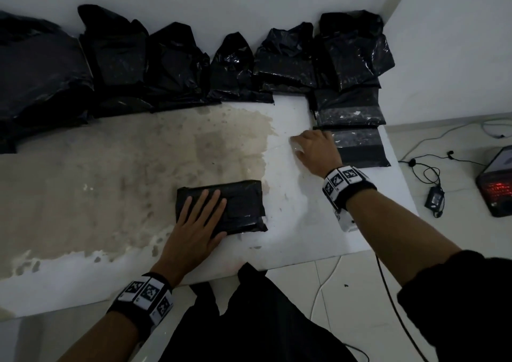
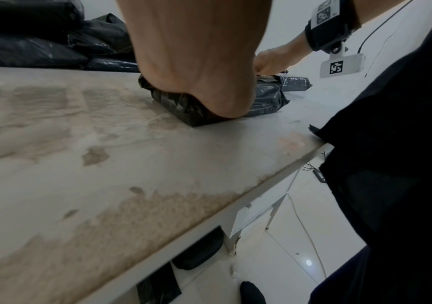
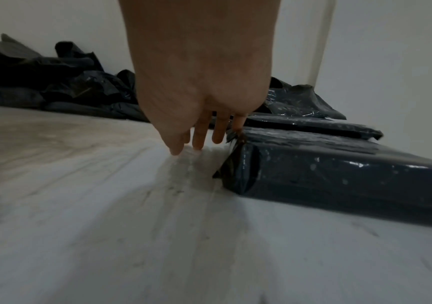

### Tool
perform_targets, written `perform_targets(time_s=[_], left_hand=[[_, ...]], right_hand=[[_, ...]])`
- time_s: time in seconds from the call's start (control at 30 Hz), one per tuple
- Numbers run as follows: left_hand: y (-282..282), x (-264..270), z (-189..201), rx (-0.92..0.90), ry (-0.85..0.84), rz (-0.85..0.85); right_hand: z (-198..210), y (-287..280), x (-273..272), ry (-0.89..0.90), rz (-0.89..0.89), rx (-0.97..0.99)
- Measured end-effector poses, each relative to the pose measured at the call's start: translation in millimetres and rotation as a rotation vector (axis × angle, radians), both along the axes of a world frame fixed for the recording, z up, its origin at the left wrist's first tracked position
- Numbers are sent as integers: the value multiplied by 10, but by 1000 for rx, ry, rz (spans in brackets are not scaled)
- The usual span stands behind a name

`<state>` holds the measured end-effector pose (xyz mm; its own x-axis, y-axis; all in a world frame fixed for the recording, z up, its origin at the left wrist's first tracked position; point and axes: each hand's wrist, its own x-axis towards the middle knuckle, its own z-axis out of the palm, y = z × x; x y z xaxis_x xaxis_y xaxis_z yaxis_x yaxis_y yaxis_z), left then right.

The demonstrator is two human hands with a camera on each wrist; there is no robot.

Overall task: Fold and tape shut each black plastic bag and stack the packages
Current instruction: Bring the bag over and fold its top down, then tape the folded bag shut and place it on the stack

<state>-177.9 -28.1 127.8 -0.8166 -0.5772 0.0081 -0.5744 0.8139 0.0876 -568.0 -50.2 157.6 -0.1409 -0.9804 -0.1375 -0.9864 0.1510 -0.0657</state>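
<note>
My left hand (image 1: pixel 194 231) lies flat, fingers straight and spread, pressing on the folded black plastic package (image 1: pixel 221 209) at table centre, roughly 6 o'clock from the row of bags. Nothing gripped; palm heel sits on its near edge in the left wrist view.

My right hand (image 1: pixel 315 151) is out at 2 o'clock from that package, fingers extended downward, tips touching the worn white tabletop (image 1: pixel 110 167) just beside the left end of a flat taped black package (image 1: pixel 360 147). Little finger looks to touch that package's crumpled corner. Not clamped on anything I can see; possible clear tape strip under the fingertips, can't confirm.

More taped black packages (image 1: pixel 350 109) lie at 12 o'clock from the nearest one, up against the wall corner. Unfolded black plastic bags (image 1: pixel 171 59) line the wall from 9 to 12 o'clock.

Off-table at 3 o'clock: a dark box with red glow (image 1: pixel 497 187) and black cables (image 1: pixel 426 167) on the floor.
</note>
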Motion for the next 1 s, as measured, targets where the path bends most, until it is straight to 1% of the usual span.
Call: perform_targets(time_s=[0.07, 0.27, 0.37, 0.47, 0.6, 0.73, 0.8, 0.87, 1.0], left_hand=[[0, 6, 9, 0, -6, 3], [11, -5, 40, 14, -14, 16], [13, 3, 46, 10, -18, 14], [6, 9, 51, 8, -26, 7], [3, -3, 61, 8, -32, 5], [1, -6, 65, 10, -31, 6], [-3, -8, 70, 14, -33, 4], [0, -9, 75, 16, -26, 6], [18, -23, 69, 16, -18, 17]], right_hand=[[-52, -63, -31, 66, 27, -20], [-116, -42, -23, 154, 65, -152], [-115, -45, -37, 140, 120, -222], [-97, -48, -90, 132, 188, -248], [-88, -21, -170, 37, 245, -211], [16, -90, -126, -36, 179, -108], [62, -117, -121, -62, 176, -22], [68, -108, -157, -93, 178, 7], [70, -94, -153, -27, 220, -20]])
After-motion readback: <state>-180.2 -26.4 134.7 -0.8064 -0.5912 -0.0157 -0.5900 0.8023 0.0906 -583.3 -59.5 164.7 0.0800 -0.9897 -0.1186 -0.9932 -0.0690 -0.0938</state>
